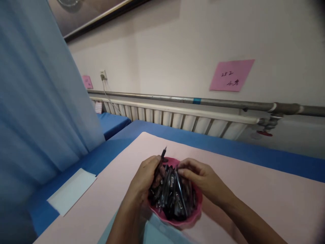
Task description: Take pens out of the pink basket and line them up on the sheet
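Note:
A pink bowl (195,215) with a wavy rim stands on the pink sheet, heaped with several clear and black pen parts (175,193). My left hand (146,174) is at the bowl's left side, closed round a slim black pen (163,153). The pen's pointed tip sticks up past my thumb. Over the right rim, my right hand (196,173) pinches the upper end of a clear pen tube (178,179), which slants down among the others. Part of the left fingers is lost in the dark jumble.
A light-blue translucent sheet or bag (157,232) lies in front of the bowl. White paper (72,191) rests at the left on the blue surface (162,127). A blue curtain (38,101) hangs left; a radiator (167,118) and pipe (223,101) run along the wall behind.

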### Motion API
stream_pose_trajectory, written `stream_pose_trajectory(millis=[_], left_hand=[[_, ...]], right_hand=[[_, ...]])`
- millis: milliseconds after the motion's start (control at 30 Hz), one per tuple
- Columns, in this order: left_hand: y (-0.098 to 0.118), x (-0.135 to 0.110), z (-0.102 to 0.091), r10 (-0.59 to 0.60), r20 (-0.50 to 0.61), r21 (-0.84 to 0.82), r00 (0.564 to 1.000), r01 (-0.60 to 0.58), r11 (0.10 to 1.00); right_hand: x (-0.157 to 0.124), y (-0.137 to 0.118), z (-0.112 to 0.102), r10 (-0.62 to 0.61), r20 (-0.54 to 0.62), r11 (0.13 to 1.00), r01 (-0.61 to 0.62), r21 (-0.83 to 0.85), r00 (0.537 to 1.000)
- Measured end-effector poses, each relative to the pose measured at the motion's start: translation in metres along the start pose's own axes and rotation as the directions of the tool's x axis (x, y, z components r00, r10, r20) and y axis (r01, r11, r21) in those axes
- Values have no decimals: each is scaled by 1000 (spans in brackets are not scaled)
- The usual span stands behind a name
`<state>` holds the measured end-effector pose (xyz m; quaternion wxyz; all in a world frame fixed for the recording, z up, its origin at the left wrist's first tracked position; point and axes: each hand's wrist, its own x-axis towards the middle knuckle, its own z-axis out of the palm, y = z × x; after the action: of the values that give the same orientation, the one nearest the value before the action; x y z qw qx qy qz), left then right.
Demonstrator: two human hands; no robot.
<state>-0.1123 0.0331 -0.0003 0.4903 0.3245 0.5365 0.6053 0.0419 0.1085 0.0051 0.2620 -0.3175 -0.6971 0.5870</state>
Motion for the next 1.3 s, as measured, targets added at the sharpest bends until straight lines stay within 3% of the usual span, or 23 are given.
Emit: stream_pose_trajectory(millis=[100,233,700,967,1167,1300], left_hand=[[0,-6,9,-62,114,43,992,58,997],[-2,-8,16,-100,164,35,981,95,995],[-5,-7,16,-113,209,103,971,93,990],[-4,-8,17,-111,215,116,970,87,989],[-2,-9,20,-145,230,81,962,130,988],[-5,-8,22,-124,211,62,969,114,992]], right_hand=[[9,5,-15,40,-182,965,10,264,983],[12,9,-21,51,-189,899,37,437,981],[7,7,-18,19,-114,949,18,316,993],[7,10,-13,31,-98,872,21,489,995],[8,11,-11,19,-113,899,32,436,993],[9,11,-10,19,-108,873,36,487,994]])
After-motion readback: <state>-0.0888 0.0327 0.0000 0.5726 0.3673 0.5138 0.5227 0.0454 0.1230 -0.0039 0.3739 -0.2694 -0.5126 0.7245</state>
